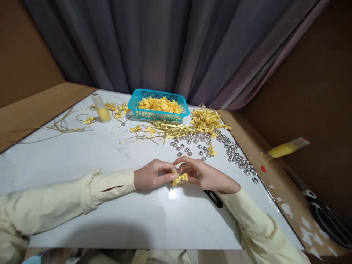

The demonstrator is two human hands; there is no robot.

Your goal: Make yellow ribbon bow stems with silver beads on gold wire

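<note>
A small yellow ribbon bow (pixel 181 178) is held between my two hands above the white tabletop. My left hand (pixel 155 174) pinches the bow's left side between thumb and fingertips. From the other side, my right hand (pixel 202 173) closes its curled fingers at the bow's right edge. Something thin, perhaps a wire loop, shows at the bow, but its shape is too small to make out. Beyond my hands lie many silver heart-shaped pieces (pixel 203 136), a bundle of gold wire ties (pixel 173 130) and a single loose yellow bow (pixel 212 150).
A blue basket (pixel 158 118) full of yellow bows stands at the back. Right of it lies a pile of tied bows (pixel 206 120). A bottle with yellow contents (pixel 101 108) stands at left. Black-handled scissors (pixel 327 216) lie at right; a black handle (pixel 216 199) shows under my right wrist.
</note>
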